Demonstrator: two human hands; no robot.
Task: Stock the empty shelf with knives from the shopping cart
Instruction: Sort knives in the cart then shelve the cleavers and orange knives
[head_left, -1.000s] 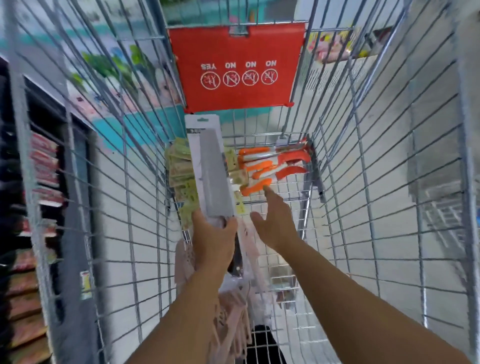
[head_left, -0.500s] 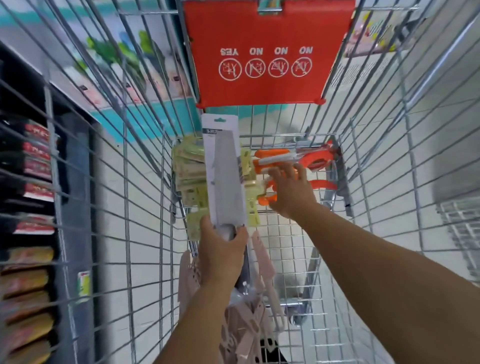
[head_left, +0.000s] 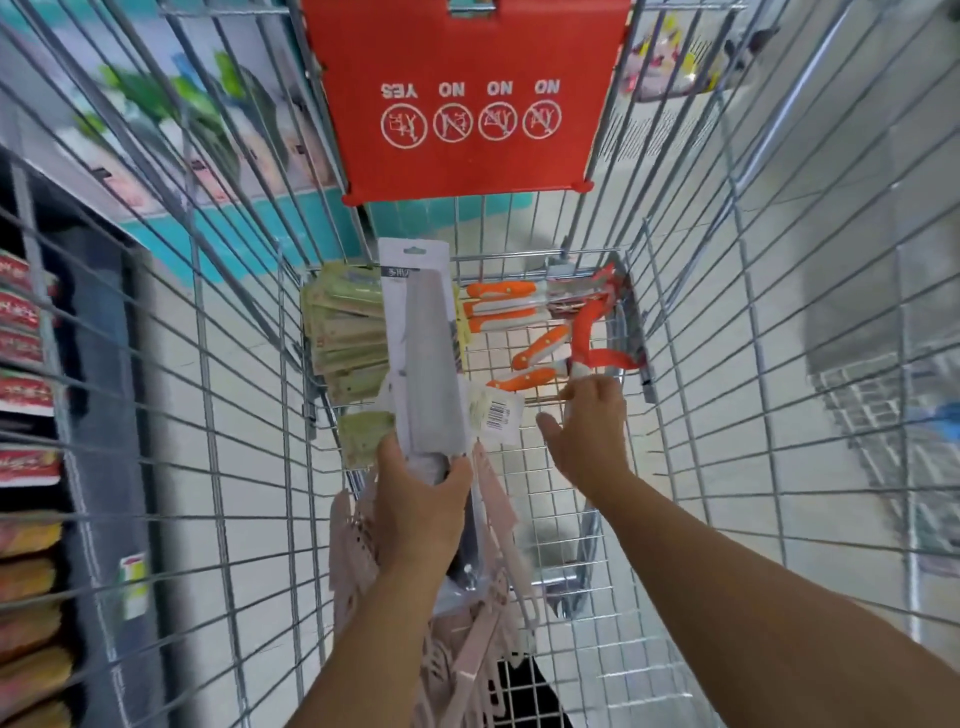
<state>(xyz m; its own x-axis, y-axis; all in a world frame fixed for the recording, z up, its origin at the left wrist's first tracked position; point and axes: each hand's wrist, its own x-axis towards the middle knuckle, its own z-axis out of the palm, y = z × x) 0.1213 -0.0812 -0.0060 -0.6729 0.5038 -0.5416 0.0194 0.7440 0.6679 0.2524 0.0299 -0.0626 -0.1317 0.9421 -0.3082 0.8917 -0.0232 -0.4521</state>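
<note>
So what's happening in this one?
A person is reaching into a wire shopping cart. The left hand grips a packaged cleaver by its handle end, held upright. The right hand pinches a red-handled item from the orange-handled knives at the cart's far end.

Setting: retail shop, aisle view from inside a wire shopping cart (head_left: 727, 322).

- Cart: metal mesh walls on all sides of the left hand's (head_left: 421, 499) grip; red child-seat flap (head_left: 467, 93) with printed YES/NO pictograms beyond the grip.
- Stock: carded cleaver (head_left: 426, 358) with hang-hole backing held in the grip; orange-handled knives (head_left: 506, 309) beyond and right of it; green carded packs (head_left: 345, 332) just left of it; barcode tag (head_left: 496, 415) just right of it.
- Fixtures: dark shelving (head_left: 31, 364) with rows of packaged goods well left of the grip, shelf price label (head_left: 134, 577) on it; pale tiled floor (head_left: 831, 218) outside the mesh.
</note>
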